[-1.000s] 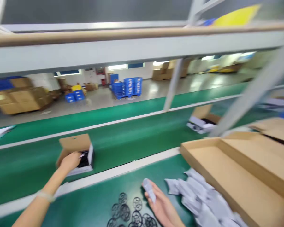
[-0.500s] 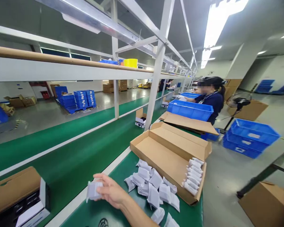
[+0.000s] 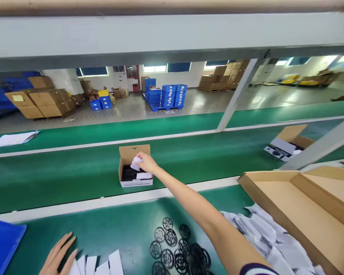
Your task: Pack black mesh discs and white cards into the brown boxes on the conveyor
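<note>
My right hand reaches out over the green conveyor belt and is closed on a small white packet, held over an open cardboard box with dark contents. My left hand lies low at the near edge of the table, fingers stretched out, touching a row of white cards. Black round grille parts lie between my arms.
A pile of white packets lies beside a large open cardboard carton at the right. Another open small box rides the belt farther right. A blue bin sits at the left edge. A grey frame bar runs overhead.
My view swung back from the right to the belt. My right hand carried the white packet out to the open box. My left hand came off the box and dropped onto the white cards.
</note>
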`<act>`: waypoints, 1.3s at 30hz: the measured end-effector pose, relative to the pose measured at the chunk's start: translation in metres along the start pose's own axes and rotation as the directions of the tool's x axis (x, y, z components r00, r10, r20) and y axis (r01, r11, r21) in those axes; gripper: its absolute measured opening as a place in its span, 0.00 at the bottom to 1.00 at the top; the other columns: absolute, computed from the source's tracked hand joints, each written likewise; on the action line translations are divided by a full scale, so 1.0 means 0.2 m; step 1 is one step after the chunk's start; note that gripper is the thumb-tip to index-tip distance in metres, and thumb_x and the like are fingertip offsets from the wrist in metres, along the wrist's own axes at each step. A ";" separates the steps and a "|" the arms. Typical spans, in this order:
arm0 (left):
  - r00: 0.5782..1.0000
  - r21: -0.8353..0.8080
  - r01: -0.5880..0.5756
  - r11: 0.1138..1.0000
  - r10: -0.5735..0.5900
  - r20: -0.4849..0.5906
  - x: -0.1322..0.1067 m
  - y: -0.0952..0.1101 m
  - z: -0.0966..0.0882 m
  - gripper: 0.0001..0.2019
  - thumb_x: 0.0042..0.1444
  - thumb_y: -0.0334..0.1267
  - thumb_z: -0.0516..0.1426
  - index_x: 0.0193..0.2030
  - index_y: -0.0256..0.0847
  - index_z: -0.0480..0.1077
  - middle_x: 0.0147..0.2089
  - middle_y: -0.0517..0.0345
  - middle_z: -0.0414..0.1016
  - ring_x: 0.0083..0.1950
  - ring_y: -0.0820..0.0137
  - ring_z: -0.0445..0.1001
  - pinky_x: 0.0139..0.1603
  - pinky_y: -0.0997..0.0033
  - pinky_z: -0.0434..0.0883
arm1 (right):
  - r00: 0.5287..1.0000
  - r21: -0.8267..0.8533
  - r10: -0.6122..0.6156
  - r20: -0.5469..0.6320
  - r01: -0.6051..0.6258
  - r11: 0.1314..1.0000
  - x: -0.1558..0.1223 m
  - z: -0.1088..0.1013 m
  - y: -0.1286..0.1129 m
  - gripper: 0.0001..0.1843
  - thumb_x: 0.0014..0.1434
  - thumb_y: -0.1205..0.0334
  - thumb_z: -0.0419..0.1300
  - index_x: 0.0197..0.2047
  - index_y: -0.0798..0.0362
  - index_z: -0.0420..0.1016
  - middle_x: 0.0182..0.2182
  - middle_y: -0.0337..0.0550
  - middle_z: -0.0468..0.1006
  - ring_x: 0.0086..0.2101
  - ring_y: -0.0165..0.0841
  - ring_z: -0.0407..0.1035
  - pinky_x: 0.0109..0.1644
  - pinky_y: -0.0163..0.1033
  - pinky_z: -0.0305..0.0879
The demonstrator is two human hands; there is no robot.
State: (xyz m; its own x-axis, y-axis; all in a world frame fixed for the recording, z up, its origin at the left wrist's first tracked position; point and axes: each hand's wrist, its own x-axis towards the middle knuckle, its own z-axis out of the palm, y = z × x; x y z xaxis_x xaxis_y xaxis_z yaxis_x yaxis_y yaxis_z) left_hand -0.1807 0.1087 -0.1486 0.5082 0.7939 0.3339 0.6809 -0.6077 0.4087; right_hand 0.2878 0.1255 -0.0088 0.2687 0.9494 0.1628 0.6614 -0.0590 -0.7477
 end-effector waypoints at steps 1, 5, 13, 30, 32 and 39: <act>1.000 -0.013 0.008 1.000 -0.008 -0.010 0.01 0.03 -0.01 0.18 0.55 0.51 0.53 0.51 0.55 0.72 0.59 0.58 0.70 0.59 0.54 0.69 0.55 0.51 0.72 | 1.000 -0.033 0.008 0.019 -0.008 0.999 0.04 0.03 0.01 0.10 0.58 0.70 0.63 0.43 0.52 0.68 0.40 0.42 0.74 0.42 0.38 0.67 0.46 0.40 0.61; 0.999 -0.093 0.034 0.995 -0.038 -0.034 0.04 0.10 -0.04 0.16 0.53 0.51 0.56 0.47 0.53 0.75 0.57 0.59 0.72 0.58 0.54 0.70 0.38 0.66 0.80 | 0.995 -0.144 0.034 0.095 -0.020 0.989 0.12 0.13 0.07 0.08 0.61 0.67 0.62 0.44 0.55 0.70 0.41 0.43 0.74 0.40 0.37 0.69 0.45 0.41 0.64; 0.995 -0.148 0.095 0.984 -0.096 0.001 0.04 0.11 -0.06 0.16 0.53 0.52 0.57 0.44 0.50 0.77 0.56 0.54 0.73 0.58 0.51 0.69 0.26 0.72 0.78 | 0.984 -0.413 -0.039 0.171 0.108 0.904 0.03 0.17 0.14 0.05 0.63 0.69 0.57 0.36 0.57 0.74 0.44 0.47 0.70 0.46 0.41 0.63 0.50 0.48 0.61; 0.996 0.293 -0.002 0.956 -0.024 0.085 -0.10 1.01 0.18 0.16 0.53 0.52 0.52 0.31 0.40 0.69 0.58 0.31 0.65 0.64 0.39 0.57 0.55 0.36 0.64 | 0.933 -0.255 -0.106 0.345 0.202 0.946 -1.25 -0.31 0.37 0.30 0.53 0.79 0.52 0.58 0.52 0.68 0.58 0.49 0.65 0.56 0.44 0.57 0.60 0.54 0.56; 0.994 0.205 0.011 0.979 -0.033 0.101 -0.10 1.00 0.19 0.13 0.54 0.48 0.50 0.29 0.41 0.67 0.58 0.33 0.66 0.64 0.40 0.57 0.54 0.38 0.65 | 0.927 -0.274 -0.032 0.373 0.143 0.951 -1.34 -0.29 0.39 0.35 0.50 0.81 0.51 0.60 0.51 0.66 0.61 0.47 0.62 0.58 0.44 0.55 0.62 0.54 0.55; 0.911 -0.493 0.357 0.793 -0.177 0.373 -0.05 1.10 0.07 0.14 0.57 0.53 0.51 0.30 0.46 0.61 0.46 0.48 0.76 0.52 0.53 0.72 0.51 0.51 0.70 | 0.961 -0.216 -0.072 0.268 0.133 0.967 -1.41 -0.17 0.38 0.24 0.56 0.76 0.53 0.56 0.54 0.71 0.56 0.48 0.69 0.56 0.44 0.58 0.61 0.53 0.56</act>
State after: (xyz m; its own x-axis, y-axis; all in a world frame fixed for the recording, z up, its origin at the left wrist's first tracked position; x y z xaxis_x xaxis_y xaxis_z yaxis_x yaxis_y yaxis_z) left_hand -0.0294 -0.0319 -0.0737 0.5388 0.8381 -0.0856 0.4614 -0.2086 0.8623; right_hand 0.2855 -0.1565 -0.0896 0.0228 0.9990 0.0374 0.8269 0.0022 -0.5623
